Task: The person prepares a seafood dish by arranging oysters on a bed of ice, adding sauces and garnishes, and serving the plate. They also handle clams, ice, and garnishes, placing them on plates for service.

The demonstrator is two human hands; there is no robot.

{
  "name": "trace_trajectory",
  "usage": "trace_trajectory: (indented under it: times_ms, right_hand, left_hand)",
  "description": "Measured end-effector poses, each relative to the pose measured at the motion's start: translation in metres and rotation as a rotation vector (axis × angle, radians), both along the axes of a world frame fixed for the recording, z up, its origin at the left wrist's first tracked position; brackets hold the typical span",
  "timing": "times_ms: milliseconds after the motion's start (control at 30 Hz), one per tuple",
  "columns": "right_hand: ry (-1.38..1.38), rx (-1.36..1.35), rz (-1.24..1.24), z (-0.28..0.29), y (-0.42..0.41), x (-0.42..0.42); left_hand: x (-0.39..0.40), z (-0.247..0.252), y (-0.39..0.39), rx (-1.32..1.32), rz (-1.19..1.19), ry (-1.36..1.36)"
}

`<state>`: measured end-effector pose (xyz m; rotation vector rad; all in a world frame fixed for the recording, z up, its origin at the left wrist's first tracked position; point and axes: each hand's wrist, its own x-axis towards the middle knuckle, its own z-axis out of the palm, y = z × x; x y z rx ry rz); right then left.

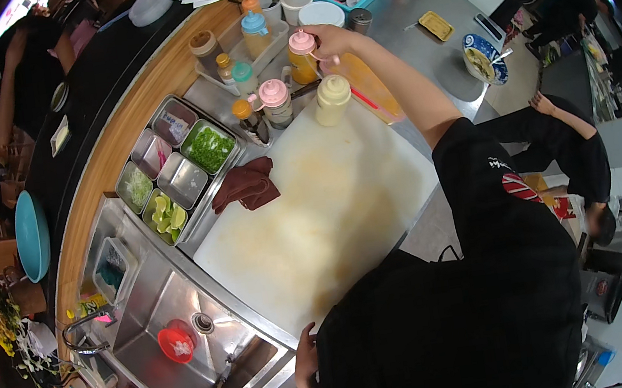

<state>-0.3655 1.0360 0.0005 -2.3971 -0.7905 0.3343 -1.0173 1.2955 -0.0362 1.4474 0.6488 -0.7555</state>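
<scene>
My right hand (337, 41) reaches to the far side of the counter, gripping a pink-lidded dispenser bottle (304, 68) of orange-yellow liquid near its lid and handle. Close by, a squeeze bottle (332, 103) of pale cream sauce stands on the far end of a white cutting board (293, 237). Another pink-lidded bottle (278, 111) is beside the board, next to an orange-capped bottle (250, 121). My left hand (306, 352) is low at the board's near left corner, partly hidden by my black shirt; nothing shows in it. A folded brown cloth (248, 184) lies on the board's left edge.
Steel pans hold chopped green onion (211, 149), lime wedges (168, 215) and shredded vegetable (138, 187). A sink (150, 356) with a red bowl (176, 342) lies left. A patterned bowl (485, 60) sits right. Behind me, a co-worker (572, 142) stands.
</scene>
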Motion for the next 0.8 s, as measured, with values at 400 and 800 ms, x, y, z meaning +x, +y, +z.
trace_trajectory:
  times_ms: [400, 800]
  right_hand:
    - [-0.437, 0.632, -0.321, 0.090, 0.025, -0.035]
    - [-0.726, 0.547, 0.362, 0.223, 0.349, -0.062]
  left_hand:
    - [0.042, 0.042, 0.026, 0.224, 0.082, 0.047]
    - [0.373, 0.127, 0.321, 1.135, 0.301, -1.280]
